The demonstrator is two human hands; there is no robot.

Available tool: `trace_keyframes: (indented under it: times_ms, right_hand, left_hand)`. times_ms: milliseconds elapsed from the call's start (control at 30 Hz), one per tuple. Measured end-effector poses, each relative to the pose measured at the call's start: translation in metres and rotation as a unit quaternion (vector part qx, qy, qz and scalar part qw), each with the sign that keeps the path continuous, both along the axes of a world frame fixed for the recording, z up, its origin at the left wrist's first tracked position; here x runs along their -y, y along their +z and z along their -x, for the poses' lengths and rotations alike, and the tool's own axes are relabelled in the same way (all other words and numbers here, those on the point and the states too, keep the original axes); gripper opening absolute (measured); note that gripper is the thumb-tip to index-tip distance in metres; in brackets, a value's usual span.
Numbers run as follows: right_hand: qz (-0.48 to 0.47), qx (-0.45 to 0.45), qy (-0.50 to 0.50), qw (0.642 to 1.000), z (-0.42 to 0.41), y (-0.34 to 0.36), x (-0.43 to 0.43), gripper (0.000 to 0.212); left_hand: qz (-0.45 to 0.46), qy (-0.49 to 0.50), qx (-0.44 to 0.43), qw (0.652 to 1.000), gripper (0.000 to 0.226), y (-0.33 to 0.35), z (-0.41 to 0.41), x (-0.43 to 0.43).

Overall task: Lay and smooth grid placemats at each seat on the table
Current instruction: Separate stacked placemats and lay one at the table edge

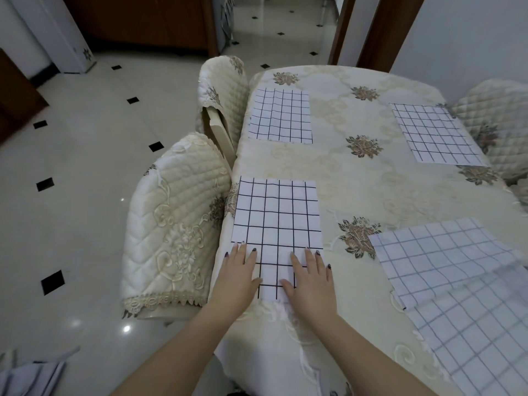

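1. Because the near-left placemat [276, 224] runs its long axis from 6 to 12 o'clock along the table [357, 181] edge, I judge the smoothing stroke should go toward 12.
2. Both palms press its near end; the left hand [238, 277] sits at 9 of the right hand [310, 281], equally near.
3. Fingers flat, slightly spread, gripping nothing.
4. Forearms reach from 6, wrists low.

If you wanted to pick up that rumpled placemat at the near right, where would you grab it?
I'd probably pinch the loose placemat at its near-left corner, coming from the near edge of the table. There it seems folded and lifted rather than lying flat, so fingers can likely get under it.
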State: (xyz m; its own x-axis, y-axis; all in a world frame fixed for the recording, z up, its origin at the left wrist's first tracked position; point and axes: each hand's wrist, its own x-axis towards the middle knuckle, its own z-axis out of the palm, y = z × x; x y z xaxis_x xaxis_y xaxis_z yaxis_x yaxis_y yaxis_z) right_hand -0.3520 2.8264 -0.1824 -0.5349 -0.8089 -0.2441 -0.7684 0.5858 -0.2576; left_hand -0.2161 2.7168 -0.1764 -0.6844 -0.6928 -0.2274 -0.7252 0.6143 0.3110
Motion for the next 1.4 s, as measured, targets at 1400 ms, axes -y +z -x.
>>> trace_keyframes:
  times_ms: [1400]
  right_hand:
    - [0.392, 0.264, -0.473, 0.743, 0.055, 0.071, -0.136, 0.026]
  left_hand:
    - [-0.447, 0.133, -0.302, 0.832, 0.021, 0.053, 0.13, -0.127]
